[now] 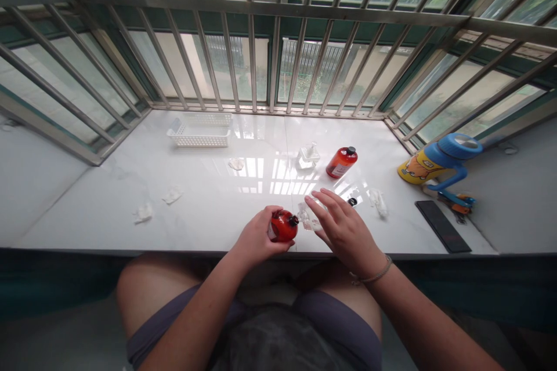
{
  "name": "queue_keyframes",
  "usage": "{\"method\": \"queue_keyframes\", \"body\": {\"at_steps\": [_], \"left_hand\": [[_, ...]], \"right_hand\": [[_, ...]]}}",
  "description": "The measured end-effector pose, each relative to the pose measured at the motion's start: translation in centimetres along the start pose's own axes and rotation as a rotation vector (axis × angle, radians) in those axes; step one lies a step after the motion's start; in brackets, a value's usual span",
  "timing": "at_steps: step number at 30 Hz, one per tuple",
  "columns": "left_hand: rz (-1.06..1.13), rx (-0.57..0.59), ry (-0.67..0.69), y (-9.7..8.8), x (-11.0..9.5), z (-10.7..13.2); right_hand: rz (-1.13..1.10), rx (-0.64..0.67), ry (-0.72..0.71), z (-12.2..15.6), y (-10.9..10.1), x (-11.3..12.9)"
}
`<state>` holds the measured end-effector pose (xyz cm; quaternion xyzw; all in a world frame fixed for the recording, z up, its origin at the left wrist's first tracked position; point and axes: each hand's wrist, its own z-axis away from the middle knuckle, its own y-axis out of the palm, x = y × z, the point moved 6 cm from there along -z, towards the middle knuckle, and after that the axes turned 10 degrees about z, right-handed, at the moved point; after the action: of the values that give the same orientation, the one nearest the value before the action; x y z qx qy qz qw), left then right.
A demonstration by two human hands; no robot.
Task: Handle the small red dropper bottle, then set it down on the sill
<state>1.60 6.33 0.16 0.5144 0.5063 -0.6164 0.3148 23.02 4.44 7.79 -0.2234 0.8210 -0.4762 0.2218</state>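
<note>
My left hand (262, 236) is wrapped round a red bottle (284, 227), tilted so its uncapped black neck points right. That neck meets, or nearly meets, the narrow mouth of a clear bottle (308, 217). My right hand (342, 226) has the clear bottle between thumb and fingers, and the fingers hide part of it. A small black cap (352, 202) lies just beyond my right hand. Farther back stand a second red bottle (342, 162) with a black cap and a square clear bottle (308, 156).
A white perforated basket (202, 140) sits at the back left. Crumpled white tissues (143, 213) lie about the white counter (217, 185). On the right are a clear crumpled wrapper (379, 204), a phone (442, 226), a blue-yellow flask (435, 162) and keys (461, 204). Metal bars (270, 8) stand behind.
</note>
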Motion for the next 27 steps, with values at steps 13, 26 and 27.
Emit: {"method": "queue_keyframes", "body": {"at_steps": [13,26,27], "left_hand": [[0.008,-0.002,-0.004,-0.07,0.2,-0.04],[0.007,-0.017,-0.006,-0.26,0.03,-0.12],[0.009,-0.017,-0.007,-0.26,0.03,-0.11]], "right_hand": [[0.009,-0.015,-0.032,-0.64,-0.43,-0.06],[0.046,-0.002,-0.059,-0.63,-0.33,0.01],[0.048,0.0,-0.061,-0.65,-0.31,0.02]]}}
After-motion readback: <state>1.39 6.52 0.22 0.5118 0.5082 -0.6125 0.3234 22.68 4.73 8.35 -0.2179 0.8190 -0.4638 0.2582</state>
